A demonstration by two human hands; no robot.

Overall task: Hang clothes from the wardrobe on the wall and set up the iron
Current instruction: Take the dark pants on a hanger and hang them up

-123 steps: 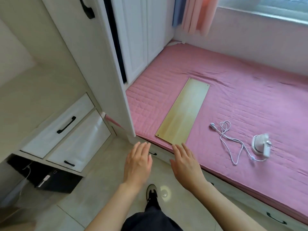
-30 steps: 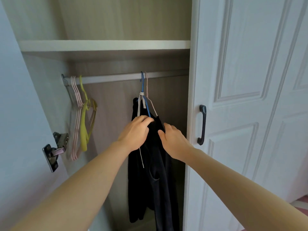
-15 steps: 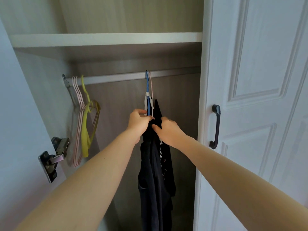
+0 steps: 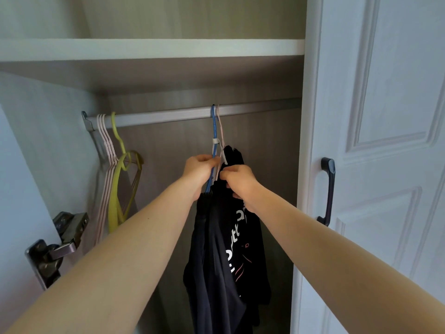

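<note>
Inside the open wardrobe, dark clothes (image 4: 224,261) hang from a metal rail (image 4: 168,115) on two hangers, a blue hanger (image 4: 213,124) and a pale pink hanger (image 4: 220,126) beside it. One garment is plain dark navy; the other is black with white lettering (image 4: 234,239). My left hand (image 4: 201,168) is closed around the blue hanger's neck just below the rail. My right hand (image 4: 238,180) grips the top of the black garment at the pink hanger. Both hooks still sit over the rail. The iron is not in view.
Several empty pink hangers (image 4: 106,165) and a yellow hanger (image 4: 120,179) hang at the rail's left end. A shelf (image 4: 151,49) runs above the rail. The shut white door with a dark handle (image 4: 328,191) stands at the right; a door hinge (image 4: 57,242) sits at the left.
Since four seconds ago my view turned from the bed and floor to the wardrobe interior. In the last second both hands rose up the clothes and closed at the hanger necks.
</note>
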